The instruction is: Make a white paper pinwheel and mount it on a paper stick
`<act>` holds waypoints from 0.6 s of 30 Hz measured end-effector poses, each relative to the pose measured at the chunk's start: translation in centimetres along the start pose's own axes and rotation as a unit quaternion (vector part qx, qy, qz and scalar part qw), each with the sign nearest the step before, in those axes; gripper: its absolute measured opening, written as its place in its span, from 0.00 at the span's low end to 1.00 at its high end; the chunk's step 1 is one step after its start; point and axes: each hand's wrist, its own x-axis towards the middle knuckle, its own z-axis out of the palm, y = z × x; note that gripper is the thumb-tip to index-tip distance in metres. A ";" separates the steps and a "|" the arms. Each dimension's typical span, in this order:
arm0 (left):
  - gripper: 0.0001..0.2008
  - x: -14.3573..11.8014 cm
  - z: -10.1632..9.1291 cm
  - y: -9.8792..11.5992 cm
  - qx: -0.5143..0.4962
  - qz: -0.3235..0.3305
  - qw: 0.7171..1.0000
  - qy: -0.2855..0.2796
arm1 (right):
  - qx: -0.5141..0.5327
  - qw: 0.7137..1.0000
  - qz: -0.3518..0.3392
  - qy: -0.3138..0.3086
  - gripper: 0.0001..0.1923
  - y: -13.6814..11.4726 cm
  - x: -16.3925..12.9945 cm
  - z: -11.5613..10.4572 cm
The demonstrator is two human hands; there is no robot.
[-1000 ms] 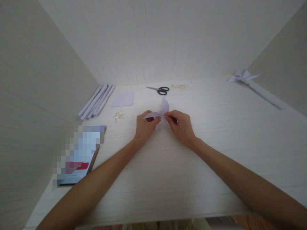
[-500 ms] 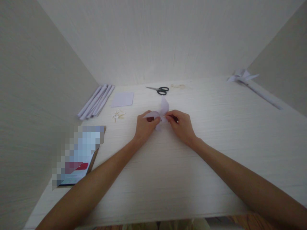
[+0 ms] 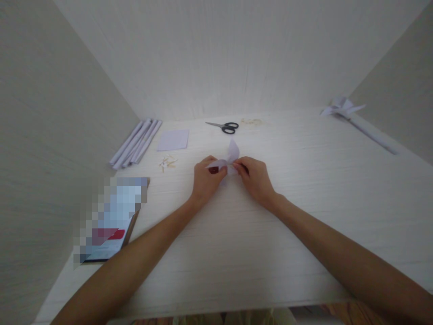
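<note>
My left hand (image 3: 209, 179) is closed on a white paper pinwheel (image 3: 232, 151), its thumb pressed near the middle. One curved blade stands up between the hands, and another bends over the left fingers. Close against the pinwheel's centre, my right hand (image 3: 255, 176) pinches what looks like a short thin stick, mostly hidden by the fingertips. Several small pale sticks with white ends (image 3: 167, 162) lie on the table to the left of my hands. Behind them is a square of white paper (image 3: 173, 140).
Black-handled scissors (image 3: 225, 127) lie beyond my hands, beside pale scraps (image 3: 253, 122). Rolled paper tubes (image 3: 137, 142) rest at the left wall. A tablet (image 3: 117, 216), partly blurred out, is near my left forearm. At the far right lies a pinwheel on a paper tube (image 3: 370, 131).
The pinwheel and my left hand have shifted slightly to the right. The upright blade has turned a little, and the right fingertips sit closer around the centre.
</note>
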 end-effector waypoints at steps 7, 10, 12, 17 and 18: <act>0.06 0.1 0.0 -0.2 0.050 0.045 0.998 -0.001 | 0.000 0.999 -0.044 0.011 0.06 -0.2 -0.5 -0.1; 0.06 0.1 0.0 -0.2 0.064 0.052 0.997 -0.004 | -0.012 0.999 -0.039 -0.001 0.07 -0.1 -0.4 -0.1; 0.05 0.1 0.0 -0.1 0.063 0.050 0.997 -0.003 | -0.028 0.999 -0.028 -0.018 0.09 -0.1 -0.4 -0.1; 0.05 0.1 0.0 -0.1 0.039 0.021 0.999 0.000 | -0.042 0.998 -0.024 -0.031 0.09 -0.2 -0.5 0.0; 0.05 0.2 0.0 -0.1 0.029 0.008 1.000 0.002 | -0.037 0.999 -0.023 -0.023 0.08 -0.3 -0.5 0.0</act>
